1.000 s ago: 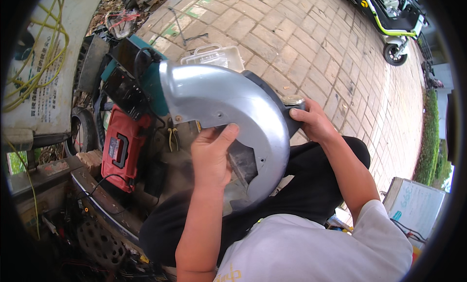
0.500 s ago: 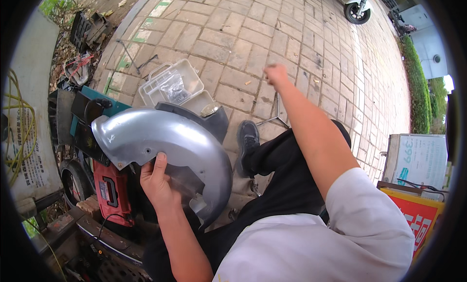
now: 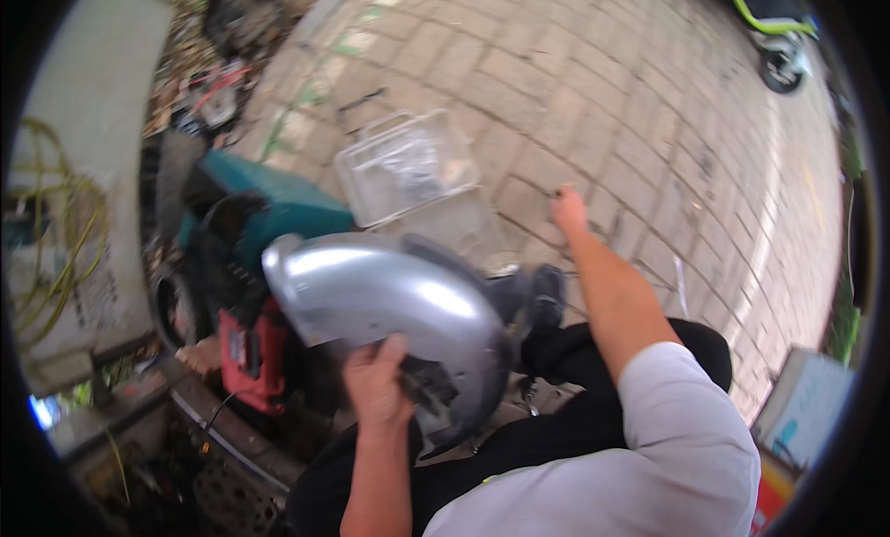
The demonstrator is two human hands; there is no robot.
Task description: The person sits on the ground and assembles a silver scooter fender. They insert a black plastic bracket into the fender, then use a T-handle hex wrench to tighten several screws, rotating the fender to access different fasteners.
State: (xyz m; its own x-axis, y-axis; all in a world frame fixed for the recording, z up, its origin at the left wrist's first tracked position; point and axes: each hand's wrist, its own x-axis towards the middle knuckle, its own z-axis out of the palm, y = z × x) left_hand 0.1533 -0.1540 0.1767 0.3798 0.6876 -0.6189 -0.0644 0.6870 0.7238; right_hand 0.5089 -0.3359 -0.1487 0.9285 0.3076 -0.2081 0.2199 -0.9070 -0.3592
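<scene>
Pinching the curved silver fender [image 3: 399, 294] by its inner edge in the nearly closed left hand [image 3: 378, 379], above the lap [image 3: 538, 430], with the right hand [image 3: 570, 211] outstretched over paving [image 3: 630, 101], too blurred to tell its opening or contents.

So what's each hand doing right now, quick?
Left hand: closed on the edge of the curved silver panel.
Right hand: out over the brick paving, blurred; whether it holds anything cannot be told.
</scene>
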